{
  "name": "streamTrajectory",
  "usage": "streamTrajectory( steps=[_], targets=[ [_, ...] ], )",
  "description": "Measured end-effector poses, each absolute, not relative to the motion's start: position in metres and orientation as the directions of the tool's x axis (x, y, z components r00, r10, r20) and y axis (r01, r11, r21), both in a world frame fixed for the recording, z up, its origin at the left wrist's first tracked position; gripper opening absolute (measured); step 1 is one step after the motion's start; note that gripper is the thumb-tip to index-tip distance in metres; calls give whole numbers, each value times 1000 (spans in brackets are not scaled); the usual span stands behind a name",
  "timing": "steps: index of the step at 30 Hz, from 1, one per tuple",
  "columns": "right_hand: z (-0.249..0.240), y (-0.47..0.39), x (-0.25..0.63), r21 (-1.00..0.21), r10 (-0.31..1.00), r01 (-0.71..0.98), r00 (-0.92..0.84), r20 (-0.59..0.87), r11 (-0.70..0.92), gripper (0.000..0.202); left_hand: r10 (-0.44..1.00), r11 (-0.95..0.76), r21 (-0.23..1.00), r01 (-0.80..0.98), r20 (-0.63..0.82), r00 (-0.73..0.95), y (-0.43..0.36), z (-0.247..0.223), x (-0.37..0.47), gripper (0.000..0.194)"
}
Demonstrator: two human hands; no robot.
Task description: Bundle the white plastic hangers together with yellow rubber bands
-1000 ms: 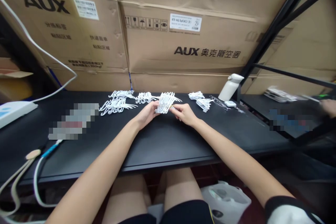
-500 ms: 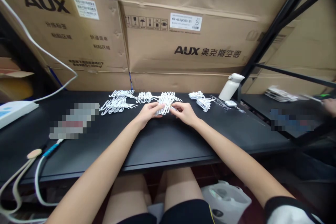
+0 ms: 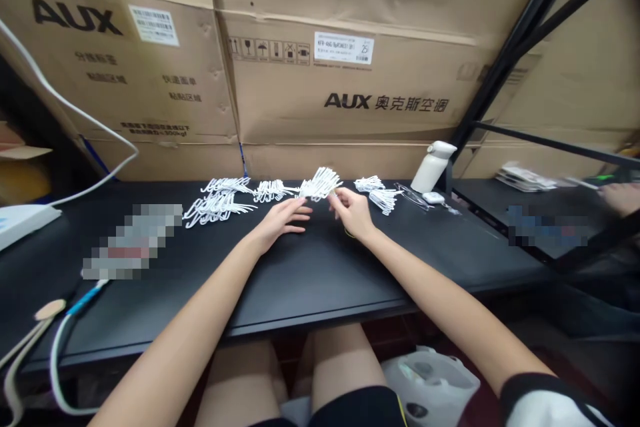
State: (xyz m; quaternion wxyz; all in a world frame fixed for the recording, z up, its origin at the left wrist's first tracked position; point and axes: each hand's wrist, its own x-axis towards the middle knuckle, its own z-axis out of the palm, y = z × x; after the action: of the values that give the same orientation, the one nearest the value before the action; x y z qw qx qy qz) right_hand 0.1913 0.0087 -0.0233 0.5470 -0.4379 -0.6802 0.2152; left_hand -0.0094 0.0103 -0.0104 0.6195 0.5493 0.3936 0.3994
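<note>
- The one view looks out from the person's head, above the near edge of the black tabletop (image 3: 320, 280), facing forward and tilted down.
- It sits close over the lap: thighs (image 3: 345, 357) show at the bottom edge, and both forearms (image 3: 203, 323) run away from the lens.
- The left hand (image 3: 283, 221) and right hand (image 3: 353, 213) fall near mid-frame.
- Farther off, AUX air-conditioner cartons (image 3: 280, 103) fill the upper part.
</note>
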Motion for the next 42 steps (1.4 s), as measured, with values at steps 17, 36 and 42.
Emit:
streamTrajectory(
  steps=[17,36,42],
  targets=[
    [-14,41,282,-585,886,811,291,362,-28,20,913,91,995,-36,-69,402,8,-8,-11,50],
    [7,24,274,-349,951,906,293,103,-241,24,927,53,997,53,-69,368,11,-10,-8,48],
    [13,23,279,-395,925,903,286,252,-171,23,937,47,996,81,-73,341,12,-14,-7,45]
  ],
)
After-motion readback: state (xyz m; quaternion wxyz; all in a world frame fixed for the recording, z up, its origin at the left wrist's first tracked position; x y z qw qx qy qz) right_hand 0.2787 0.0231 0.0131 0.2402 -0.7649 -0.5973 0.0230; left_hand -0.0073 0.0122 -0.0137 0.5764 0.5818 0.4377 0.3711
